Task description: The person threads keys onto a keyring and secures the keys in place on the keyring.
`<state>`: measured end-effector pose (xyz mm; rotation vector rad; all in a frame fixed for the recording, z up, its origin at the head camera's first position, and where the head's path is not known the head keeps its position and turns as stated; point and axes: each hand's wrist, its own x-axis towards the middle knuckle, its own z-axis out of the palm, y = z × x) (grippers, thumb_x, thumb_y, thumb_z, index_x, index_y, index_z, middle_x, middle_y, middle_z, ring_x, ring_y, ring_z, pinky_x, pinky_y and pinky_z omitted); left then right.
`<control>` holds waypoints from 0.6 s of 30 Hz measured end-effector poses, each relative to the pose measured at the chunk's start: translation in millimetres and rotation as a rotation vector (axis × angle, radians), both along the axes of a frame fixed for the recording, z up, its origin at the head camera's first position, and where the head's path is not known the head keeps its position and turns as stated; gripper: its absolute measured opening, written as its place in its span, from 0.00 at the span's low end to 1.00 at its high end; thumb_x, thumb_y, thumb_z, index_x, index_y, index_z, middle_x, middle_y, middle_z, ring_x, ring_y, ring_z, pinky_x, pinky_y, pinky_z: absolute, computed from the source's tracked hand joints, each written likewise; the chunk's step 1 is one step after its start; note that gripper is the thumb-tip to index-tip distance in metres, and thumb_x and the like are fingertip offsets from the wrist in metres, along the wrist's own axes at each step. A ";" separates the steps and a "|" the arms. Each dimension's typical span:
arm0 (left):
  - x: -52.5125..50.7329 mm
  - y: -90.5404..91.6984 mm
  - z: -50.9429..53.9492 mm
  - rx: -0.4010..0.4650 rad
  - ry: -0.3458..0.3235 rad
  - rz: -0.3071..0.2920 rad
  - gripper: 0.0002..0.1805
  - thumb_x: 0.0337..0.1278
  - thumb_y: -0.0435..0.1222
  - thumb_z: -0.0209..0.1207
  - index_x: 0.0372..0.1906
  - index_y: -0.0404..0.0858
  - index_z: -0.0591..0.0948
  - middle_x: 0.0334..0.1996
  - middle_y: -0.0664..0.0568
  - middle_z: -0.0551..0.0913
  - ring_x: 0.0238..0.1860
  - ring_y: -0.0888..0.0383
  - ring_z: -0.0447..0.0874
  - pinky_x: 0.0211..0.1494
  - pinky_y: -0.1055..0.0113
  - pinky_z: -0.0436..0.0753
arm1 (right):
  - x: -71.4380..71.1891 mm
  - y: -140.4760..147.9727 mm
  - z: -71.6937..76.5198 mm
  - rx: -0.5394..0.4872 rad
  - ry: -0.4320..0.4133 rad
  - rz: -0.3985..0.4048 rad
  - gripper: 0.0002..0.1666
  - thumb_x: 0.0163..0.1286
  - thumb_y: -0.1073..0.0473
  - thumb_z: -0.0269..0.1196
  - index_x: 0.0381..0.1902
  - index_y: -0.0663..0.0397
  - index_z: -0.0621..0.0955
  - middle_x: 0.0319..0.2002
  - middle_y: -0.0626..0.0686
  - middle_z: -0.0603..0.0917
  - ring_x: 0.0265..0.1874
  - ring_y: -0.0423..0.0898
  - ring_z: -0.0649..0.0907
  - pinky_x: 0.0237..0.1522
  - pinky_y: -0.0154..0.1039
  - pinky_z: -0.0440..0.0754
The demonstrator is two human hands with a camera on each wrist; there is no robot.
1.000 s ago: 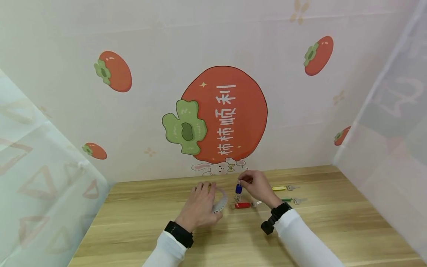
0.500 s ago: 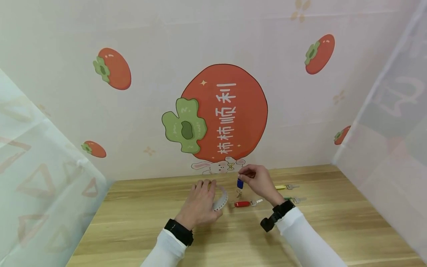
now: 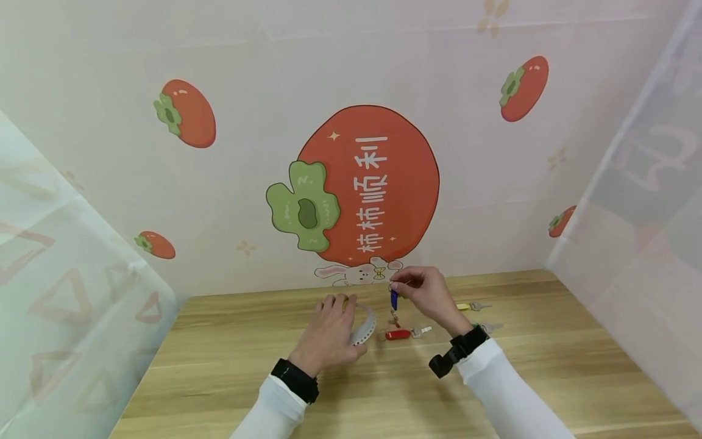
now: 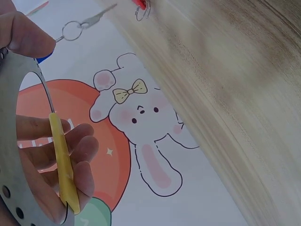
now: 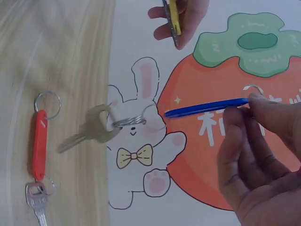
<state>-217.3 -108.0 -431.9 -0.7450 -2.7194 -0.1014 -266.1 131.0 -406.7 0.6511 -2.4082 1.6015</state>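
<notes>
My left hand [image 3: 329,332] holds a flat pale grey ring [image 3: 365,329] with holes along its rim, above the table. In the left wrist view, a yellow strip [image 4: 64,165] crosses the ring's opening beside the curled fingers. To its right, my right hand [image 3: 430,299] pinches a blue key tag [image 5: 207,107] at its upper end, by the small loop. A key [image 5: 96,125] dangles from the tag's lower end on a wire ring. Below it a red key tag [image 3: 397,335] with a silver key [image 5: 36,197] lies on the wood.
Right of the right hand lie a yellow key tag [image 3: 463,306] with its key and, partly hidden by the wrist, another key [image 3: 493,328]. The wooden table [image 3: 230,366] ends at a printed back sheet [image 3: 230,201]; more sheets hang at both sides.
My right hand has risen slightly, lifting the blue key tag and its key higher above the table. The tag has turned to a narrower side. My left hand stays almost still.
</notes>
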 end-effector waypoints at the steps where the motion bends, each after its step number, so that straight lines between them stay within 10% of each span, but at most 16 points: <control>1: 0.2 0.0 0.1 -0.001 0.001 -0.001 0.48 0.43 0.57 0.69 0.65 0.29 0.75 0.56 0.37 0.79 0.55 0.40 0.76 0.59 0.44 0.75 | 0.4 -0.3 0.4 0.005 0.013 -0.003 0.04 0.68 0.66 0.68 0.40 0.55 0.89 0.33 0.51 0.88 0.32 0.55 0.85 0.33 0.37 0.82; 18: 0.0 0.8 3.7 -0.005 -0.013 0.004 0.49 0.43 0.58 0.70 0.66 0.30 0.75 0.56 0.37 0.78 0.56 0.40 0.76 0.59 0.45 0.75 | 6.4 -7.5 3.6 0.037 0.086 -0.064 0.07 0.65 0.70 0.69 0.39 0.57 0.90 0.35 0.52 0.87 0.30 0.46 0.84 0.30 0.34 0.80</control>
